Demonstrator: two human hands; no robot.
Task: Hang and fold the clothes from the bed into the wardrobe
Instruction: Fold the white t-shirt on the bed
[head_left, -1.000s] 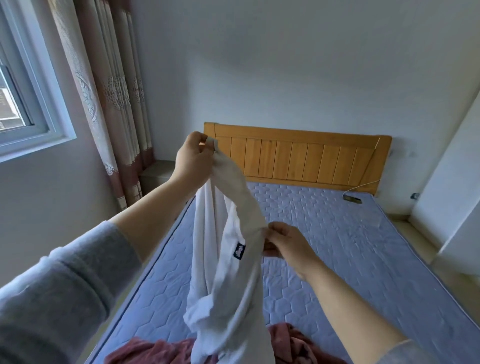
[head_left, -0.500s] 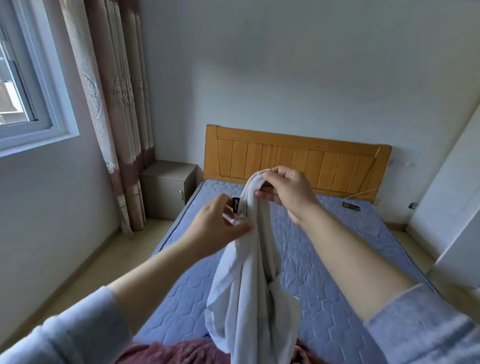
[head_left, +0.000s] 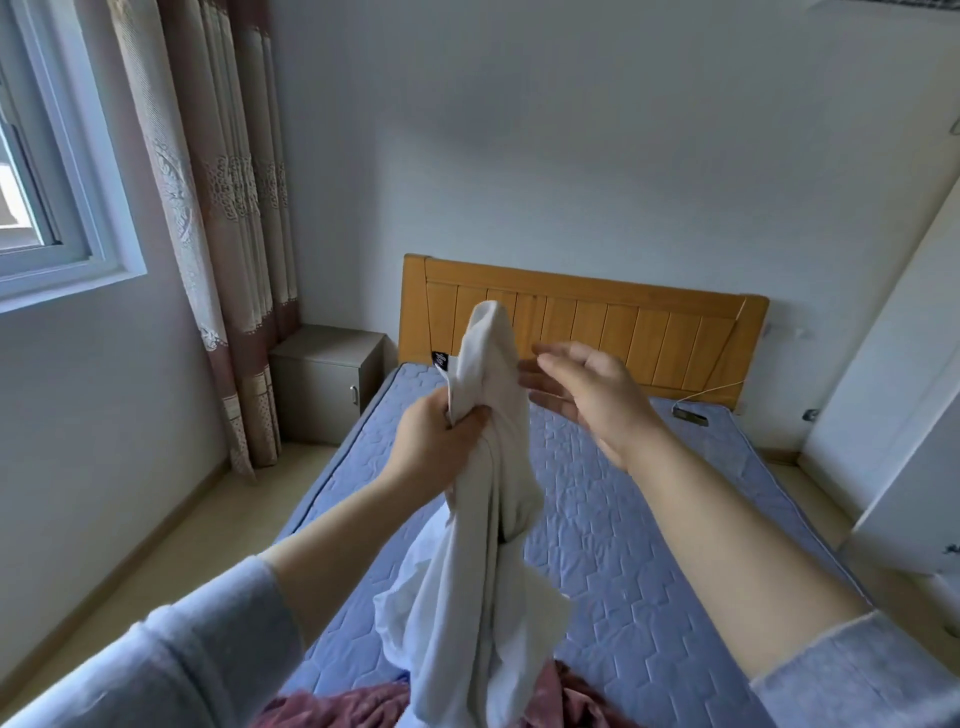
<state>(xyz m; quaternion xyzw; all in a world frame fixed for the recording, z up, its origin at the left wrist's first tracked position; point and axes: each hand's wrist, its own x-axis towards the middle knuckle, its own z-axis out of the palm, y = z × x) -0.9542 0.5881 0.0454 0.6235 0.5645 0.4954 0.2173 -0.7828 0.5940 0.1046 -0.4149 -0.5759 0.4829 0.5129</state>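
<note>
Head view, left to right. Left hand (head_left: 439, 441) clenched round the bunched upper part of a white garment (head_left: 467, 597), which hangs above the bed (head_left: 649, 545), its lower end over a maroon cloth (head_left: 337, 709). Right hand (head_left: 587, 400) just beside the garment's top, fingers straight, holding nothing. To proceed well, the free hand should probably find a collar or shoulder seam and spread the fabric before hanging.

You have bare mattress (head_left: 649, 519) on your right, up to the headboard (head_left: 597, 332), save a small dark object (head_left: 690, 417) near it. The white garment (head_left: 483, 467) hangs across the middle, and a maroon garment (head_left: 337, 706) covers the near edge. A white cabinet (head_left: 909, 415) walls the right side.
</note>
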